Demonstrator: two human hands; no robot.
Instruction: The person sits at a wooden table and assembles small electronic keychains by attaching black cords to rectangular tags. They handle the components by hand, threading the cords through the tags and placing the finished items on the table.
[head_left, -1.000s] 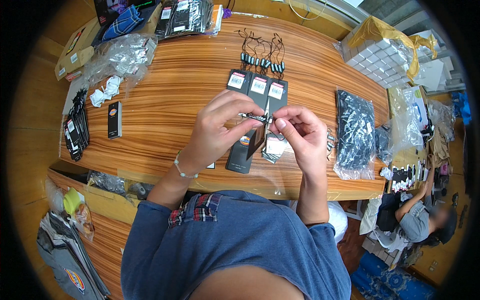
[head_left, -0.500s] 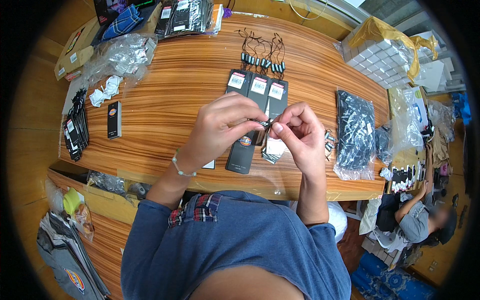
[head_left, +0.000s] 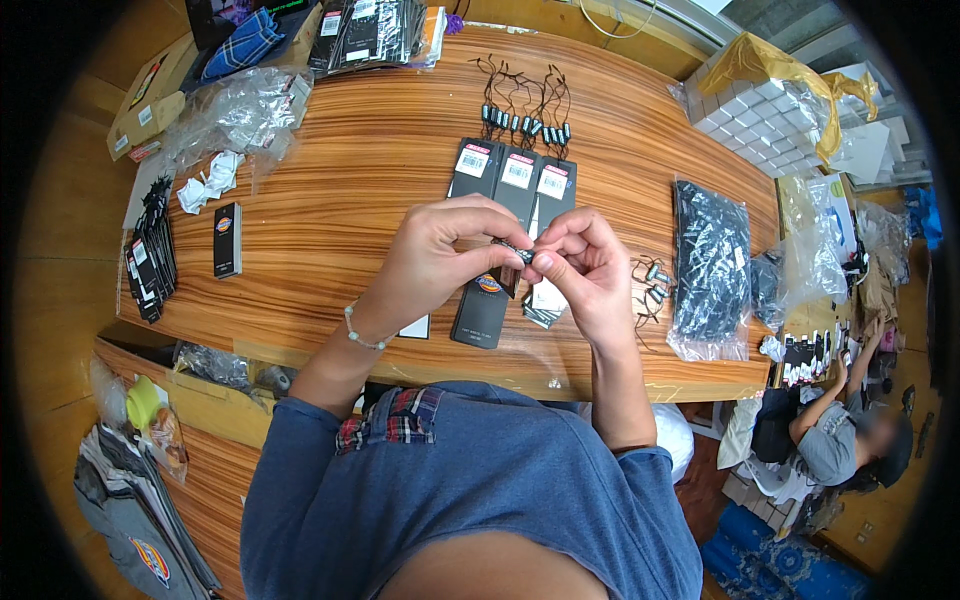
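Observation:
My left hand (head_left: 437, 262) and my right hand (head_left: 581, 265) meet above the wooden table (head_left: 340, 190), fingertips pinched together on a small dark string fastener (head_left: 523, 255). A black hang tag (head_left: 484, 310) hangs below the fingers, and a striped tag (head_left: 545, 305) lies under my right hand. Just beyond lie three black hang tags with white labels (head_left: 517, 176) side by side. Farther back is a bunch of black string loops with small clasps (head_left: 524, 110). A few loose string fasteners (head_left: 652, 283) lie right of my right hand.
A clear bag of black items (head_left: 708, 265) lies at right, with white boxes wrapped in yellow plastic (head_left: 772, 100) behind. At left are a stack of black tags (head_left: 148, 255), a single black tag (head_left: 227, 238), crumpled clear plastic (head_left: 232, 115) and cardboard boxes (head_left: 145, 100). Another person (head_left: 840, 440) sits lower right.
Both hands have drawn slightly closer together and the fastener between the fingertips has shifted a little; the black tag still hangs below them.

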